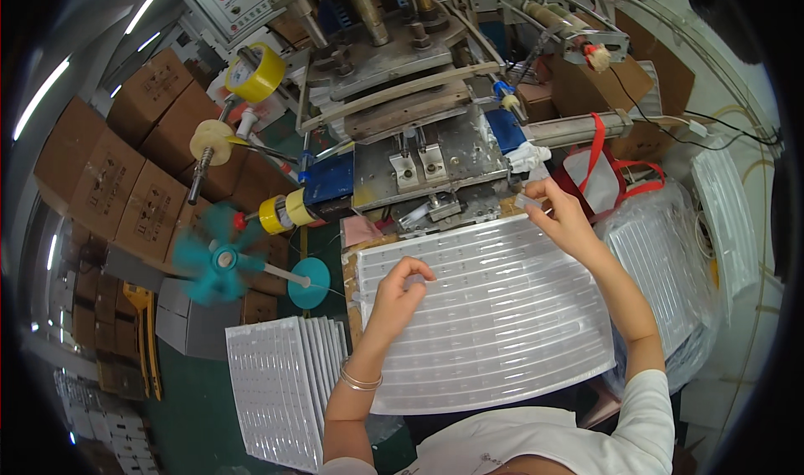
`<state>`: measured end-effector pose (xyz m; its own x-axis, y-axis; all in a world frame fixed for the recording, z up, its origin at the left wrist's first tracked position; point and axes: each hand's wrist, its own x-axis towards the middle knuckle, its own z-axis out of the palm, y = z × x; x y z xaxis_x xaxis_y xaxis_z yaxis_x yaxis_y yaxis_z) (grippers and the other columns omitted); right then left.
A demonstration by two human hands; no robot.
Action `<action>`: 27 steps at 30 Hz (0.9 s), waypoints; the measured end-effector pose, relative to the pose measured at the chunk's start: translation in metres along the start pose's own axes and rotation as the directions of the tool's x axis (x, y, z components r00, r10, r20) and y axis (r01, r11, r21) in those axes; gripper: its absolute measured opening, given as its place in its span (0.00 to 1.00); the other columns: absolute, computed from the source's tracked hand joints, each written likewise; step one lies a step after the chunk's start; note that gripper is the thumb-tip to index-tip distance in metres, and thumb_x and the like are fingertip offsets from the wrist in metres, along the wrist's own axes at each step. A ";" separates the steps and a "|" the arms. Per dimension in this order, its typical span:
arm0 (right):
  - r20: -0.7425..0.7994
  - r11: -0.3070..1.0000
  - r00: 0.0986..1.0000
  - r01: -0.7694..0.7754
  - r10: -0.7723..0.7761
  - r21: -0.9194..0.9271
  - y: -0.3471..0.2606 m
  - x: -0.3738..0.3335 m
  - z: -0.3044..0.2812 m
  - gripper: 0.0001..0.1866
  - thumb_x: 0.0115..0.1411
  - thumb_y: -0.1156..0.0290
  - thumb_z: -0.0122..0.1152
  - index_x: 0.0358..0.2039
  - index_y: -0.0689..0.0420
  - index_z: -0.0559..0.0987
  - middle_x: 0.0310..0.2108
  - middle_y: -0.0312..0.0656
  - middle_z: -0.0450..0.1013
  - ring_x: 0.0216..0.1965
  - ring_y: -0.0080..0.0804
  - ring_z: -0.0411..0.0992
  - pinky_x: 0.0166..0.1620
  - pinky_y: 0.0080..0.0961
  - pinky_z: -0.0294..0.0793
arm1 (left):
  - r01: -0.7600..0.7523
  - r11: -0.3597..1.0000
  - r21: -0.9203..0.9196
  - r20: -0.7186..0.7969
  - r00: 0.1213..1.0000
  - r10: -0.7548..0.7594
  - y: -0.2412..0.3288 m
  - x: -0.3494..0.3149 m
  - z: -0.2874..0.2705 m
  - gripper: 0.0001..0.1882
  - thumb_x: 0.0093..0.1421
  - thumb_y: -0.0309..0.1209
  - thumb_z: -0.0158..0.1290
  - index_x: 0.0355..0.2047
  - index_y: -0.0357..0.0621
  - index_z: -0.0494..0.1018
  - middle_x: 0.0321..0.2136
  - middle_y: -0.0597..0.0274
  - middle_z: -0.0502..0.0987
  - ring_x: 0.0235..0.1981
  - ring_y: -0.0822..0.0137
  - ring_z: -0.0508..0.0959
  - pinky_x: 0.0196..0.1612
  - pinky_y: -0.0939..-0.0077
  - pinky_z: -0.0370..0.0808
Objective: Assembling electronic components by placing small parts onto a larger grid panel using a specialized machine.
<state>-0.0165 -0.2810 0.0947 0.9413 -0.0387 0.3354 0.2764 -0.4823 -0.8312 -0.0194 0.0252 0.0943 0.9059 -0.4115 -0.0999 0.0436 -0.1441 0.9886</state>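
Observation:
A large white ribbed plastic tray (494,333) lies in front of me, its long parallel grooves dotted with small clear parts. Above its far right corner, my right hand (563,224) pinches a small clear plastic piece (526,201) between thumb and fingertips. Over the tray's left side is my left hand (400,297), its fingers curled round what looks like a small translucent piece (414,281), mostly hidden by the fingers. Just beyond the tray stands a metal press with a small clamp fixture (444,205) at its front and two silver brackets (419,167) on its bed.
A teal fan (224,259) spins at the left, near yellow tape rolls (255,73). Stacked white trays (272,391) stand at lower left, and bagged trays (657,253) at right. Cardboard boxes (109,173) pile up far left. A red-handled bag (586,173) sits beside the press.

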 end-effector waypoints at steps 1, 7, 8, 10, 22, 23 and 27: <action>0.017 1.000 1.000 -0.005 0.005 -0.025 -0.004 0.005 0.005 0.10 0.55 0.74 0.58 0.38 0.61 0.73 0.37 0.41 0.73 0.33 0.32 0.72 0.35 0.23 0.73 | -0.062 0.981 0.185 -0.054 0.996 0.074 0.000 0.000 0.002 0.10 0.52 0.24 0.44 0.35 0.41 0.70 0.34 0.60 0.75 0.38 0.64 0.73 0.38 0.74 0.71; -0.131 0.980 0.977 0.179 -0.167 0.085 -0.022 0.028 0.014 0.13 0.54 0.78 0.57 0.42 0.60 0.75 0.41 0.39 0.73 0.35 0.26 0.71 0.37 0.20 0.75 | -0.290 0.628 0.722 -0.121 0.841 0.527 0.017 0.033 0.001 0.15 0.51 0.24 0.46 0.40 0.41 0.73 0.37 0.55 0.74 0.40 0.53 0.73 0.43 0.63 0.70; -0.131 0.981 0.975 0.189 -0.181 0.050 -0.023 0.030 0.013 0.13 0.54 0.78 0.57 0.42 0.60 0.75 0.41 0.39 0.73 0.35 0.26 0.71 0.37 0.20 0.75 | -0.304 0.554 0.775 -0.133 0.779 0.613 0.022 0.044 0.002 0.17 0.51 0.24 0.46 0.42 0.43 0.73 0.38 0.53 0.74 0.40 0.50 0.73 0.44 0.61 0.69; -0.097 0.992 0.991 0.102 -0.095 0.070 -0.025 0.036 0.009 0.15 0.56 0.77 0.58 0.45 0.59 0.75 0.45 0.37 0.72 0.42 0.24 0.71 0.40 0.17 0.74 | -0.228 0.436 0.871 -0.159 0.708 0.688 0.037 0.074 0.002 0.19 0.51 0.25 0.47 0.45 0.44 0.73 0.39 0.51 0.73 0.41 0.51 0.73 0.42 0.59 0.71; -0.259 0.763 0.749 0.468 -0.610 -0.445 -0.043 0.121 0.067 0.10 0.52 0.73 0.61 0.36 0.55 0.77 0.32 0.42 0.75 0.33 0.40 0.75 0.33 0.32 0.75 | -0.261 0.362 0.895 -0.112 0.654 0.749 0.073 0.107 0.005 0.12 0.51 0.35 0.59 0.36 0.46 0.76 0.28 0.60 0.74 0.26 0.61 0.78 0.28 0.70 0.74; -0.192 0.719 0.774 0.423 -0.603 -0.552 -0.043 0.128 0.073 0.08 0.51 0.73 0.60 0.34 0.54 0.77 0.29 0.42 0.74 0.32 0.40 0.74 0.32 0.33 0.75 | -0.312 0.509 0.802 -0.185 0.681 0.709 0.067 0.091 0.002 0.12 0.51 0.33 0.59 0.36 0.45 0.77 0.27 0.61 0.74 0.26 0.63 0.77 0.27 0.72 0.73; -0.179 0.703 0.840 0.291 -0.513 -0.649 -0.037 0.147 0.083 0.06 0.54 0.68 0.59 0.31 0.54 0.79 0.27 0.41 0.74 0.32 0.41 0.73 0.33 0.35 0.73 | -0.268 0.714 0.647 -0.222 0.829 0.512 0.036 0.041 0.003 0.13 0.50 0.27 0.59 0.39 0.44 0.76 0.27 0.62 0.72 0.26 0.66 0.74 0.28 0.75 0.71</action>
<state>0.1276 -0.1961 0.1373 0.6139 0.0581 0.7873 0.3420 -0.9184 -0.1989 0.0183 0.0002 0.1253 0.8674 -0.2150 0.4487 -0.4839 -0.5745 0.6601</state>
